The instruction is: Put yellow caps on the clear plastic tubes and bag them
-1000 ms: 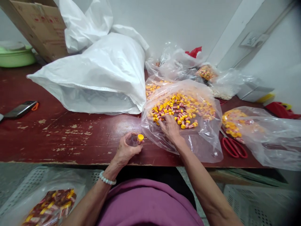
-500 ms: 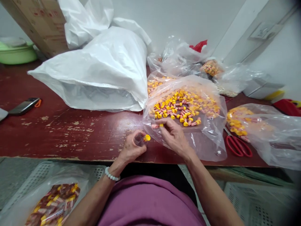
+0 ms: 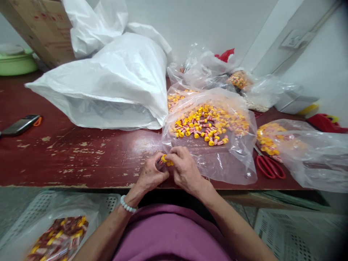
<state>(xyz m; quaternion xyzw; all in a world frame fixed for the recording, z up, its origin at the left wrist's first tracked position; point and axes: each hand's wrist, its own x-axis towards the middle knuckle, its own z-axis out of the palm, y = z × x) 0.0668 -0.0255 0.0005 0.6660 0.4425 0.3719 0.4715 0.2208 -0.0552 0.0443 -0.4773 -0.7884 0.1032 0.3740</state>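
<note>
My left hand (image 3: 148,174) is curled round what looks like a clear plastic tube (image 3: 160,167), mostly hidden by the fingers. A small yellow-capped piece (image 3: 163,158) sits at its mouth. The closed fingertips of my right hand (image 3: 187,171) meet that mouth, pinching another small yellow-capped piece (image 3: 170,163), largely covered. Just beyond my right hand, a clear plastic bag (image 3: 217,165) lies open with many such pieces (image 3: 201,125), red-and-white with yellow caps, spread inside it.
A big white sack (image 3: 114,76) with clear items in its mouth stands at back left. Red-handled scissors (image 3: 270,167) and another bag of pieces (image 3: 299,145) lie right. A phone (image 3: 21,125) rests far left. Below the table edge are a filled bag (image 3: 58,235) and a white crate (image 3: 299,232).
My right hand has moved left and down from the bag's edge, bringing its yellow-capped piece to the tube in my left hand. The view has shifted slightly.
</note>
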